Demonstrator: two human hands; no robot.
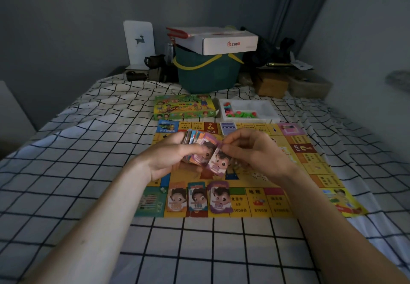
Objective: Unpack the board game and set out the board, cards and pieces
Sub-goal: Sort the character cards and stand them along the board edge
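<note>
Checked bed sheet (88, 150), board (261, 199) laid out. Left hand (173, 155) grips note stack (195, 141); right hand (250, 150) pinches purple note (218, 164), probably topmost, just beside left grip.

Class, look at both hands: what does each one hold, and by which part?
The left hand grips the stack of play money around its lower end. The right hand pinches the top edge of one purple note.

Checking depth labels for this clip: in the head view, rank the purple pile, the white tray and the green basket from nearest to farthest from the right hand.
From the right hand:
1. Purple pile, on the board's near edge, just below the hands.
2. White tray, beyond the board's far edge.
3. Green basket, at the back of the bed.
</note>
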